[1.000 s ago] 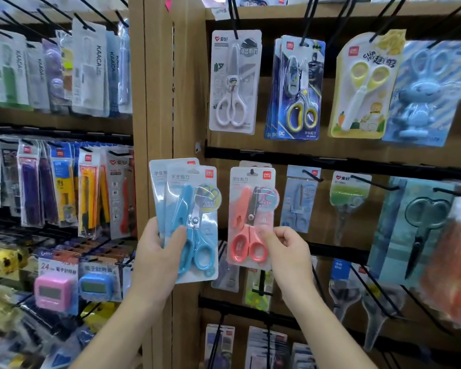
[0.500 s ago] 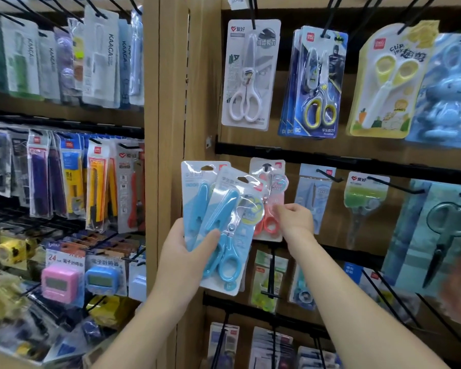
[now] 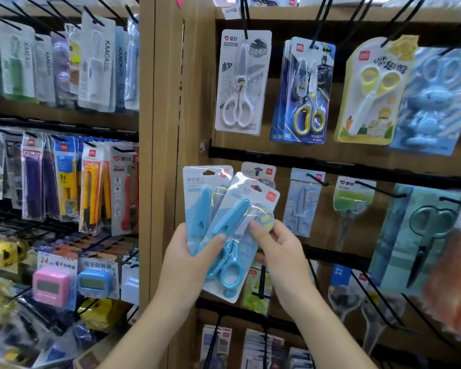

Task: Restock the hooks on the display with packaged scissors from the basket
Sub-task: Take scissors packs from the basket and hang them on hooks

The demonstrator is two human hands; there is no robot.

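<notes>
Both grips are up in front of the middle row of the display. The left grip [image 3: 194, 265] holds two packs of blue scissors, fanned out. The rear pack [image 3: 198, 198] stands upright, and the front pack [image 3: 237, 235] leans to the right across it. Our left thumb curls over the front pack's clear plastic, just beside the scissors' pivot; the other fingers are hidden behind the cards.

The right grip [image 3: 280, 257] is on that same front pack and pinches its right edge. The thumb presses on the face below the round yellow sticker [image 3: 264, 217], with the fingers curled behind. So the front pack sits between the two grips, held on both sides.

Just beyond the packs, a pink-topped pack [image 3: 260, 173] hangs on its hook, mostly covered by the blue ones. To its right hangs a pale blue pack [image 3: 302, 203].

On the row above we see white-handled scissors [image 3: 240, 81], a dark blue pack with yellow handles [image 3: 305, 91] and a yellow pair [image 3: 370, 94]. Left of the wooden post [image 3: 165, 129], a pink timer [image 3: 51, 286] and a blue timer [image 3: 95, 282] sit low on the neighbouring shelf.
</notes>
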